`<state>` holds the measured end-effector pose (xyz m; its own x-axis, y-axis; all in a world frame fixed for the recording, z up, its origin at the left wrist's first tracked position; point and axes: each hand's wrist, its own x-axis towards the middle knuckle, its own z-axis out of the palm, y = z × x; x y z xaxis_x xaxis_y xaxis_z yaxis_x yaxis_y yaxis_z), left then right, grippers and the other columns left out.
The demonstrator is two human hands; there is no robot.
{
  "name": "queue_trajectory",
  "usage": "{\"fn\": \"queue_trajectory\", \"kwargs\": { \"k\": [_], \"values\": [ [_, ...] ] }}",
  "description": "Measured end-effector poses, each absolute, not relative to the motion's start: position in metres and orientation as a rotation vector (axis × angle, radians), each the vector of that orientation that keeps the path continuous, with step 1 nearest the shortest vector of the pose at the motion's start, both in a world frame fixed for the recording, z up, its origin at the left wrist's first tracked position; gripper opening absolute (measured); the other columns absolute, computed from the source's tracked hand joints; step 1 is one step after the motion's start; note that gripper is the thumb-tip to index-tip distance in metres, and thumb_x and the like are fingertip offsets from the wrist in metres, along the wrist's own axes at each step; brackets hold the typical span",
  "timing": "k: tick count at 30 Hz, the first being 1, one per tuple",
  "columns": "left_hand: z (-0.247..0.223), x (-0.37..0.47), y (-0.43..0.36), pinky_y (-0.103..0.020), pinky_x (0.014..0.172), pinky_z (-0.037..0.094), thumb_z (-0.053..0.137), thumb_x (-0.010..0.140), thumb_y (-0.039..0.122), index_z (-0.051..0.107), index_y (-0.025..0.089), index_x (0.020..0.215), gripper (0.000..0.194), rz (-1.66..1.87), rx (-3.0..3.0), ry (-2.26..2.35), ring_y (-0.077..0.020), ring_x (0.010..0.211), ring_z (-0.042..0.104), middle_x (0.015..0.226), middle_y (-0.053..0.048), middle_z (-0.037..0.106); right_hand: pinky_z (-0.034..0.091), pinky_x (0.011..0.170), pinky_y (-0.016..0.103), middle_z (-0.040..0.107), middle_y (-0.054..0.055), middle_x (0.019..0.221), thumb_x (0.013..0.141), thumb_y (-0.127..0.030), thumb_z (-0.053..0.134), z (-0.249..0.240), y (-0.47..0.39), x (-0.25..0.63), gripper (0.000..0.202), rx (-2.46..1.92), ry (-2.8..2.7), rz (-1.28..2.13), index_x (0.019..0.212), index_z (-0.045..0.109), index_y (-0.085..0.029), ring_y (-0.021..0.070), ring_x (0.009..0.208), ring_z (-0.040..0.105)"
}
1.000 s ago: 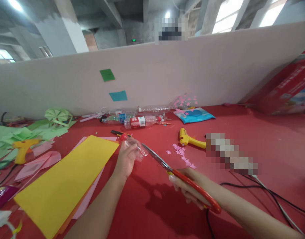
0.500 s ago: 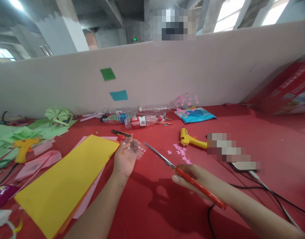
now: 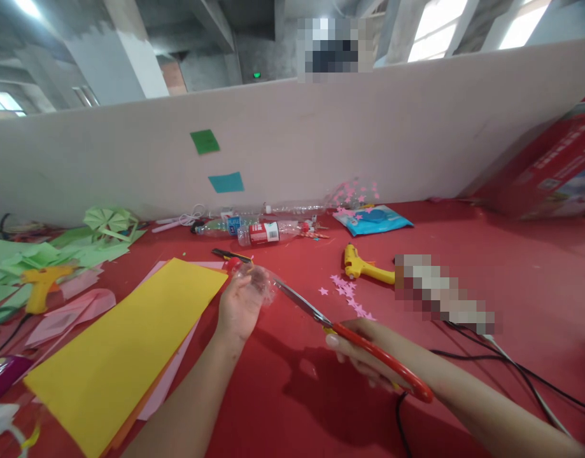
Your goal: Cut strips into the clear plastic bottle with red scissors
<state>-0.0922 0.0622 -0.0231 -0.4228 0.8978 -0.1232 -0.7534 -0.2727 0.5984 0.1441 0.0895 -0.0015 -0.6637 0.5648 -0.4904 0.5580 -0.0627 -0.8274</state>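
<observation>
My left hand [image 3: 238, 304] is closed around a piece of clear plastic bottle [image 3: 262, 284] with a red cap, its cut end facing right. In my right hand [image 3: 368, 346] is a pair of scissors [image 3: 316, 313] with red handles, the blades pointing up and left. The blade tips meet the edge of the clear plastic; whether they are cutting into it I cannot tell. Pink paper stars [image 3: 347, 289] lie to the right of the blades. A yellow sheet of paper [image 3: 130, 350] lies on top of other coloured sheets beside my left forearm.
A yellow glue gun [image 3: 368, 267] lies right of the stars, and another glue gun [image 3: 42, 283] at left by green paper [image 3: 82, 248]. Plastic bottles [image 3: 266, 233] and a blue packet [image 3: 374, 220] lie along the white partition [image 3: 296, 140]. Cables [image 3: 493, 358] cross the right side.
The scissors have moved slightly left, their tips coming to the plastic's edge. My right hand's fingers and the yellow inside of the handles show more. The left hand stays in nearly the same place.
</observation>
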Motion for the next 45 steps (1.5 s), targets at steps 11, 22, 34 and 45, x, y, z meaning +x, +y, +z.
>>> {"fn": "queue_trajectory", "kwargs": {
  "k": [11,22,34,45],
  "values": [
    [-0.024,-0.086,0.065,-0.021,0.065,0.047,0.068,0.068,0.008,0.062,0.015,0.080,0.015,1.919,0.333,0.861,-0.0099,0.068,0.062,0.073,0.001,0.066,0.030,0.035,0.015,0.036,-0.010,0.044,0.085,-0.063,0.052,0.000,0.082,0.141,0.047,-1.206,-2.180,1.914,0.069,0.046,-0.019,0.0042,0.034,0.036],
    [-0.025,-0.084,0.065,-0.023,0.065,0.047,0.064,0.073,0.009,0.062,0.015,0.081,0.010,1.920,0.285,0.904,-0.0105,0.067,0.063,0.075,-0.001,0.068,0.030,0.034,0.014,0.039,-0.010,0.044,0.082,-0.067,0.052,-0.012,0.079,0.140,0.051,-1.165,-2.100,1.984,0.069,0.047,-0.018,0.0040,0.034,0.038],
    [-0.022,-0.078,0.064,-0.023,0.066,0.049,0.065,0.072,0.008,0.062,0.015,0.081,0.012,1.914,0.289,0.907,-0.0103,0.068,0.063,0.074,0.000,0.067,0.030,0.033,0.014,0.039,-0.010,0.040,0.085,-0.060,0.051,-0.010,0.078,0.139,0.045,-1.189,-2.087,1.984,0.069,0.048,-0.018,0.0045,0.031,0.036],
    [-0.023,-0.081,0.063,-0.023,0.067,0.048,0.070,0.068,0.011,0.062,0.016,0.081,0.016,1.918,0.345,0.901,-0.0096,0.068,0.063,0.075,0.001,0.067,0.028,0.030,0.014,0.034,-0.012,0.040,0.082,-0.065,0.053,-0.006,0.074,0.136,0.049,-1.319,-2.013,2.010,0.066,0.045,-0.019,0.0031,0.028,0.031]
  ]
}}
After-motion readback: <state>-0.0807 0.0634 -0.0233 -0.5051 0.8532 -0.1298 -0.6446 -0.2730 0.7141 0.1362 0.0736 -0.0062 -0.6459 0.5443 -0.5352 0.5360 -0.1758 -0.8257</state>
